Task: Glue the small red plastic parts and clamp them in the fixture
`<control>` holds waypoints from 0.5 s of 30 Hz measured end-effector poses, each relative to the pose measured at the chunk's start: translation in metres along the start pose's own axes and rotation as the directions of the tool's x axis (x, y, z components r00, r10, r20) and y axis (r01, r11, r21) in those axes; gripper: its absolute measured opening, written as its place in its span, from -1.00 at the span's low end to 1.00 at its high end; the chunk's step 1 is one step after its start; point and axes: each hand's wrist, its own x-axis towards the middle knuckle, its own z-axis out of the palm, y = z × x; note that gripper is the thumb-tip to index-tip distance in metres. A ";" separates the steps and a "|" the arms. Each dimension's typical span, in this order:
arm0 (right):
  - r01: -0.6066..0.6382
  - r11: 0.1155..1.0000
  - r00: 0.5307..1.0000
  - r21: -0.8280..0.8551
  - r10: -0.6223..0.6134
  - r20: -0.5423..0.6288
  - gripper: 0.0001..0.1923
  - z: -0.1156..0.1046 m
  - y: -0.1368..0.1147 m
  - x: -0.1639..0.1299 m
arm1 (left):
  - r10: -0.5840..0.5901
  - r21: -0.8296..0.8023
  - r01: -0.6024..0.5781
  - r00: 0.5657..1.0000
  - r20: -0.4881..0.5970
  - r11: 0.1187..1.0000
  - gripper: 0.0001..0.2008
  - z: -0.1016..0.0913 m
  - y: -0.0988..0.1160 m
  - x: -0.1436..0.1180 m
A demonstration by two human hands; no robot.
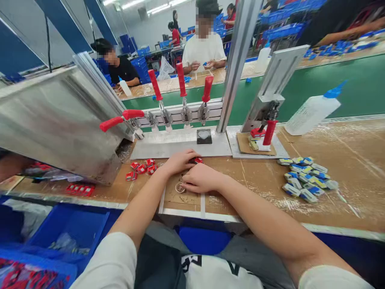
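Note:
My left hand and my right hand are close together over the bench, before a metal base plate. A small red part shows at the left fingertips, which are closed on it, mostly covered by both hands. My right fingers are curled under, so what they hold is hidden; the thumb side lies by a small round ring-like piece on the bench. Left of my hands sits a loose group of small red parts.
Toggle clamps with red handles stand behind the plate, near a black block. To the right are another clamp fixture, a pile of blue-yellow-white parts and a squeeze bottle. A metal box stands left; co-workers sit across a green belt.

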 end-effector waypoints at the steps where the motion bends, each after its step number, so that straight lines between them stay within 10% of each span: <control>1: 0.008 1.000 1.000 0.005 -0.008 -0.020 -0.49 0.003 0.001 0.002 | -0.019 -0.021 0.018 0.999 -0.039 1.000 -0.65 0.006 -0.002 -0.001; 9: 0.098 0.992 0.983 0.076 -0.085 -0.161 -0.57 0.023 0.003 0.009 | -0.011 -0.033 0.007 0.993 -0.121 0.999 -0.71 0.024 0.001 -0.004; 15: 0.049 0.863 0.951 0.504 0.114 -0.289 -0.58 0.027 0.007 0.004 | -0.061 -0.061 0.055 0.991 -0.116 0.997 -0.72 0.020 0.006 -0.007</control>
